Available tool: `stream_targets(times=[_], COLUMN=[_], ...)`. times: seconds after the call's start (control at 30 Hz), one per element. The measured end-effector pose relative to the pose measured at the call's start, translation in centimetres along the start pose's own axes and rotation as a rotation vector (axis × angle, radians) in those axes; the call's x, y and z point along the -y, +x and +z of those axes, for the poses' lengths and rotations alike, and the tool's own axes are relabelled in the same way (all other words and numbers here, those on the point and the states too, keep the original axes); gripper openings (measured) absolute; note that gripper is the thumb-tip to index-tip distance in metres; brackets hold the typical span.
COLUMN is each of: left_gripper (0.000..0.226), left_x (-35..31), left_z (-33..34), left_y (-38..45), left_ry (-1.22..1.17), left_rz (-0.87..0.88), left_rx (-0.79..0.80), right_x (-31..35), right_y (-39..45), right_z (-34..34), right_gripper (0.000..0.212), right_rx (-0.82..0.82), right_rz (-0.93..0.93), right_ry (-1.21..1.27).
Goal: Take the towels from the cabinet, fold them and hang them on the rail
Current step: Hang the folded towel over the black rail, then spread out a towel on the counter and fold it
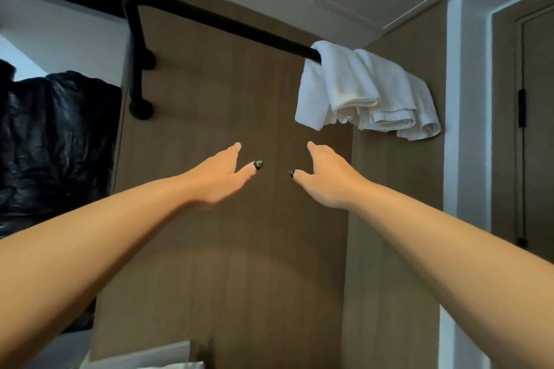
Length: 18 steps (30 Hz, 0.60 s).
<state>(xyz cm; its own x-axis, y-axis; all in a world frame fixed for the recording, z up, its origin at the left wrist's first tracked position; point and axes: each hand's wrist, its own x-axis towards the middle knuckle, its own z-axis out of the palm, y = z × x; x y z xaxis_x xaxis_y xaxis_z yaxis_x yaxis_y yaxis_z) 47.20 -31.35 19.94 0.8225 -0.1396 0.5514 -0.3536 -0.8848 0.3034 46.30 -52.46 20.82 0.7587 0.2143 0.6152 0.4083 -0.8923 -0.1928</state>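
**Towels: soft, light, best taken by the fold**

Towels (365,90) already up on the rail (227,24), three or so white ones, folded and draped side by side at its right end, well above and to the right of both hands.

Nearest: two bare forearms reaching forward and up. Left hand (221,177) and right hand (326,177) near each other but apart, fingers straight and relaxed, thumbs pointing inward, nothing held in either. Unclear whether the fingertips touch the wooden cabinet doors (239,99) just behind them (the seam between the doors runs right between the two hands).

Further back: black rail bending down the cabinet's left side. Black bag (57,135) off to the left. Closed door (536,129) far right.

Handling, as a judgement: terry cloth, light and limp, no stiffness at all, not fragile, not slippery. Likely to sag and unfold if lifted by one corner. Better pinched along a folded edge with both hands, or scooped under the stack, then laid over the rail with equal lengths hanging each side to stop sliding off.
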Motion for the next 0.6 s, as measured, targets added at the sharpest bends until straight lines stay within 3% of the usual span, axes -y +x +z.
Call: stream_targets(times=[0.27,0.6], left_gripper=[0.083,0.081], left_x=[4.2,9.0], left_z=[2.5,5.8], left_y=[-8.8,-21.0], left_ry=[0.082,0.178], left_rz=[-0.126,-0.250], left_rx=[0.111,0.319], right_x=[-0.2,2.7], right_y=[-3.7,-11.1], right_z=[3.6,14.4], right_gripper=[0.065,0.074], right_rx=[0.172,0.391], right_rz=[-0.060,-0.212], right_ry=[-0.035,0.035])
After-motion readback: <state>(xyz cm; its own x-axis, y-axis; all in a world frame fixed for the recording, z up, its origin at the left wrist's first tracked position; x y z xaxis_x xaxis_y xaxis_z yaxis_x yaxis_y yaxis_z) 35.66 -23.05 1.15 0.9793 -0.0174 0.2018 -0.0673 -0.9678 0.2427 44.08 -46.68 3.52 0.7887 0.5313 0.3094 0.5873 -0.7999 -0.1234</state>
